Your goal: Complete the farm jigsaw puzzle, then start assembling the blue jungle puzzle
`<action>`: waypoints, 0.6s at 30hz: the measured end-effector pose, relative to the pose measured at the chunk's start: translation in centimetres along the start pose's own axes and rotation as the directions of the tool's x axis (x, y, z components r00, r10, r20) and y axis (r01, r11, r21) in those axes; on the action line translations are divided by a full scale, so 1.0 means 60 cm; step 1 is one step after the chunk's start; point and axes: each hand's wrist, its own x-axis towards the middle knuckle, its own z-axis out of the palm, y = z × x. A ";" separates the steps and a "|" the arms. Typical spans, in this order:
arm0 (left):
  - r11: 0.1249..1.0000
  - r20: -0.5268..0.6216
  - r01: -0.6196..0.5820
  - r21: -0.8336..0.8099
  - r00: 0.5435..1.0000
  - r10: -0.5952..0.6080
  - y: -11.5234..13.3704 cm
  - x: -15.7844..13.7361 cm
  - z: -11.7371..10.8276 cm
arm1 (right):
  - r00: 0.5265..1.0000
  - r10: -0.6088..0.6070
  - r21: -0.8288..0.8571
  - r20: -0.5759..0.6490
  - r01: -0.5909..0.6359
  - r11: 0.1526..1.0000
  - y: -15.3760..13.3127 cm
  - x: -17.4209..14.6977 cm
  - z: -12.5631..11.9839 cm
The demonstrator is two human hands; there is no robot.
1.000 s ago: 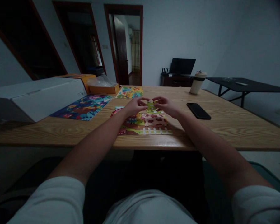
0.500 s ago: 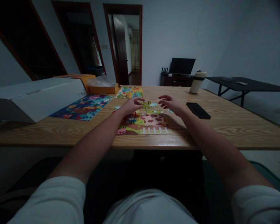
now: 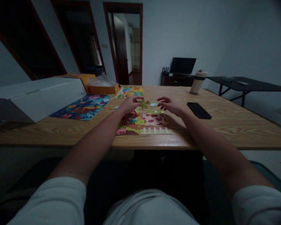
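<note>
A farm-scene jigsaw puzzle [image 3: 152,120], partly assembled, lies flat in front of me, with a spotted cow and a white fence on it. Over its far left part, my left hand [image 3: 130,105] is closed on a green puzzle piece [image 3: 144,104] at its fingertips. My right hand [image 3: 170,105] hovers by the far right corner with bent fingers apart, and nothing shows in it. Between the hands lie a pale blue puzzle piece [image 3: 154,105] and a flat green strip of puzzle [image 3: 155,111]. My left hand and forearm cover part of the puzzle's left side.
On the left are a dark blue picture puzzle [image 3: 86,107], a long white box [image 3: 49,97] and an orange box [image 3: 104,90] holding clear plastic. A yellow animal puzzle [image 3: 130,92] lies farther back. To the right are a black phone [image 3: 199,110] and a tumbler [image 3: 198,82].
My left hand has shifted slightly left, and the green piece has moved and tilted with it. My right hand has also moved slightly left.
</note>
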 end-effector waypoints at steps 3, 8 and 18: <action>0.998 -0.023 -0.034 0.053 0.999 0.035 0.001 0.000 -0.004 | 1.000 0.000 -0.014 0.011 0.000 1.000 -0.002 -0.001 0.001; 0.995 -0.060 -0.094 0.031 0.994 0.096 -0.004 0.001 -0.001 | 1.000 0.004 -0.021 0.013 -0.004 1.000 -0.004 -0.003 0.003; 0.997 0.125 0.005 -0.080 0.992 0.005 -0.039 0.020 0.014 | 1.000 -0.017 -0.020 0.022 0.018 1.000 0.004 -0.001 0.003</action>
